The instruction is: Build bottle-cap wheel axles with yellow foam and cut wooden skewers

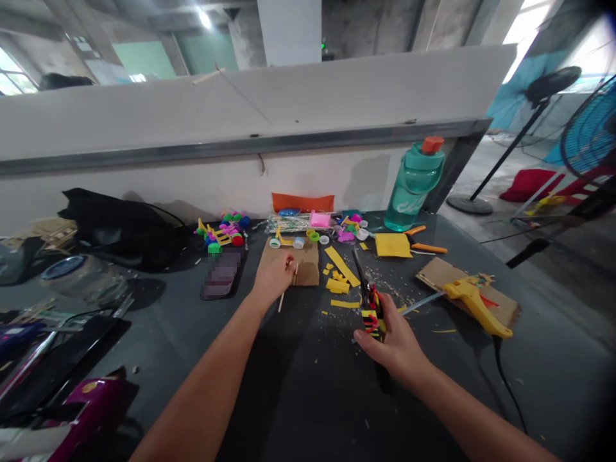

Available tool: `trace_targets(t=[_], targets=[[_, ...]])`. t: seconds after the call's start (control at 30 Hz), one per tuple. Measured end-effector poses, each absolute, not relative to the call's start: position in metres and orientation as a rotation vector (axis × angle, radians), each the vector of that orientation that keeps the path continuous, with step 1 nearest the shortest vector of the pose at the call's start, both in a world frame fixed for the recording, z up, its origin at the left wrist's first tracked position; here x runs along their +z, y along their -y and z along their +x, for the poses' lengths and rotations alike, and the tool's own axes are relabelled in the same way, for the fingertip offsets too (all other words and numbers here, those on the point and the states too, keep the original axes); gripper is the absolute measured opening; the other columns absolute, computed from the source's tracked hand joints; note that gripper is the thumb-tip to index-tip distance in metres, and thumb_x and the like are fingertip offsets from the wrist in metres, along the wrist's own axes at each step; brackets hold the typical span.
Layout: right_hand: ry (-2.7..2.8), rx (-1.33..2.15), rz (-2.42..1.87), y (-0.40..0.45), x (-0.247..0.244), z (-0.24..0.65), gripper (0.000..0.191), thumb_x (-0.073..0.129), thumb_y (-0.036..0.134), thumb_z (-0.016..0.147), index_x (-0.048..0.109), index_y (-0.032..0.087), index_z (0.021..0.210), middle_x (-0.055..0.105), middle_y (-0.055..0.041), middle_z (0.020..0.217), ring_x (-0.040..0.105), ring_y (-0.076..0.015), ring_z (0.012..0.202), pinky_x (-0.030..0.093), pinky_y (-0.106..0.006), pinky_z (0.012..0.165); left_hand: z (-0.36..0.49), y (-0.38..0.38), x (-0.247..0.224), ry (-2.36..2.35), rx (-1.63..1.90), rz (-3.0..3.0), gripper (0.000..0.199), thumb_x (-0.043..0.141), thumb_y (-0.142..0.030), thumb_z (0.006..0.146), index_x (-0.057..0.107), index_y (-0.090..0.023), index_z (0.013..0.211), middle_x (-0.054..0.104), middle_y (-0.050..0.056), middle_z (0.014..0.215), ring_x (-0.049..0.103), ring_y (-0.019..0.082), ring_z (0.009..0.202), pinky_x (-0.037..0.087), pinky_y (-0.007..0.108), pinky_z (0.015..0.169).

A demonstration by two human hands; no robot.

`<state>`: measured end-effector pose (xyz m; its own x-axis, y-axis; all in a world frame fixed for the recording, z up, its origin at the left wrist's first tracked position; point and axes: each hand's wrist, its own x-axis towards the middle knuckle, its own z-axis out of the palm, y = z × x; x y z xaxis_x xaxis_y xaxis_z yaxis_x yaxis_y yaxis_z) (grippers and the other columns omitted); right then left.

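Note:
My left hand (pixel 273 277) is closed in a pinch around a thin wooden stick (pixel 282 301), whose lower end points down toward the table. That hand is over a square of brown cardboard (pixel 310 273). At the cardboard's far edge stands a small yellow toy frame with white wheels (pixel 287 242). My right hand (pixel 397 343) grips long-nose pliers (pixel 369 305) by their red, yellow and black handles, the dark jaws pointing away from me. Cut yellow strips (pixel 342 266) and small yellow scraps (pixel 337 285) lie between the two hands.
A yellow glue gun (pixel 474 301) rests on cardboard at right, its cord trailing forward. Behind are orange-handled scissors (pixel 426 248), a teal bottle (pixel 414 186) and colourful toy pieces (pixel 353 228). At left lie a dark phone-like slab (pixel 224 276), a black bag (pixel 120 228) and a clear jar (pixel 84 279).

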<state>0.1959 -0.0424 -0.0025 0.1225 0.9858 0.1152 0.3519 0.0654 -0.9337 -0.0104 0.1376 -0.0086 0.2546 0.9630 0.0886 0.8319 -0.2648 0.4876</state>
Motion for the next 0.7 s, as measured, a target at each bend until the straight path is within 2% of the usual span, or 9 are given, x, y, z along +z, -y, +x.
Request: trace_targets(t=[0.1, 0.2, 0.33, 0.4, 0.57, 0.63, 0.7], targets=[[1.416, 0.858, -1.46, 0.042, -0.002, 0.196, 0.048, 0.06, 0.03, 0.07, 0.037, 0.02, 0.111, 0.061, -0.0068, 0.095, 0.06, -0.0217, 0.083, 0.048, -0.032, 0.071, -0.007, -0.136, -0.011, -1.617, 0.476, 2.272, 0.033, 0.058, -0.027, 0.077, 0.054, -0.025, 0.109, 0.065, 0.002, 0.102, 0.058, 0.019, 0.096, 0.039, 0.028, 0.08], [1.437, 0.862, -1.496, 0.043, 0.001, 0.197, 0.05, 0.06, 0.03, 0.07, 0.035, 0.02, 0.113, 0.06, -0.0077, 0.097, 0.06, -0.0219, 0.084, 0.047, -0.034, 0.074, -0.006, -0.136, -0.016, -1.708, 0.42, 2.296, 0.041, 0.058, -0.031, 0.077, 0.049, -0.022, 0.115, 0.065, 0.004, 0.101, 0.06, 0.018, 0.087, 0.041, 0.026, 0.074], [1.435, 0.889, -1.611, 0.041, 0.002, 0.198, 0.05, 0.061, 0.033, 0.07, 0.037, 0.02, 0.112, 0.061, -0.0064, 0.093, 0.059, -0.0231, 0.085, 0.045, -0.035, 0.074, -0.004, -0.138, -0.02, -1.834, 0.321, 2.29, 0.025, 0.053, -0.039, 0.079, 0.06, -0.02, 0.095, 0.066, 0.005, 0.093, 0.06, 0.017, 0.083, 0.041, 0.024, 0.069], [1.4, 0.913, -1.646, 0.04, 0.0, 0.199, 0.049, 0.062, 0.036, 0.071, 0.039, 0.02, 0.111, 0.061, -0.005, 0.091, 0.059, -0.0225, 0.082, 0.044, -0.034, 0.072, -0.004, -0.138, -0.019, -1.861, 0.287, 2.291, 0.023, 0.051, -0.039, 0.08, 0.063, -0.021, 0.087, 0.067, 0.005, 0.09, 0.06, 0.018, 0.082, 0.041, 0.025, 0.067], [1.237, 0.934, -1.543, 0.033, -0.01, 0.204, 0.036, 0.049, 0.044, 0.08, 0.043, 0.019, 0.106, 0.059, -0.0031, 0.084, 0.056, -0.0176, 0.073, 0.044, -0.029, 0.064, 0.0, -0.134, -0.015, -1.934, 0.211, 2.318, 0.024, 0.049, -0.036, 0.079, 0.067, -0.019, 0.082, 0.068, 0.007, 0.088, 0.061, 0.02, 0.082, 0.042, 0.027, 0.068], [1.244, 0.905, -1.581, 0.031, -0.012, 0.206, 0.032, 0.042, 0.042, 0.084, 0.044, 0.019, 0.107, 0.058, -0.0028, 0.08, 0.055, -0.0176, 0.071, 0.044, -0.029, 0.063, 0.001, -0.132, -0.016, -1.943, 0.196, 2.341, 0.025, 0.049, -0.034, 0.078, 0.067, -0.018, 0.082, 0.068, 0.009, 0.087, 0.061, 0.021, 0.083, 0.042, 0.027, 0.069], [1.332, 0.853, -1.658, 0.03, -0.013, 0.206, 0.028, 0.042, 0.032, 0.084, 0.046, 0.017, 0.107, 0.059, -0.0045, 0.081, 0.057, -0.0191, 0.073, 0.045, -0.031, 0.065, 0.001, -0.132, -0.016, -1.943, 0.185, 2.357, 0.025, 0.049, -0.034, 0.078, 0.067, -0.017, 0.08, 0.068, 0.009, 0.084, 0.062, 0.022, 0.082, 0.042, 0.027, 0.068]])
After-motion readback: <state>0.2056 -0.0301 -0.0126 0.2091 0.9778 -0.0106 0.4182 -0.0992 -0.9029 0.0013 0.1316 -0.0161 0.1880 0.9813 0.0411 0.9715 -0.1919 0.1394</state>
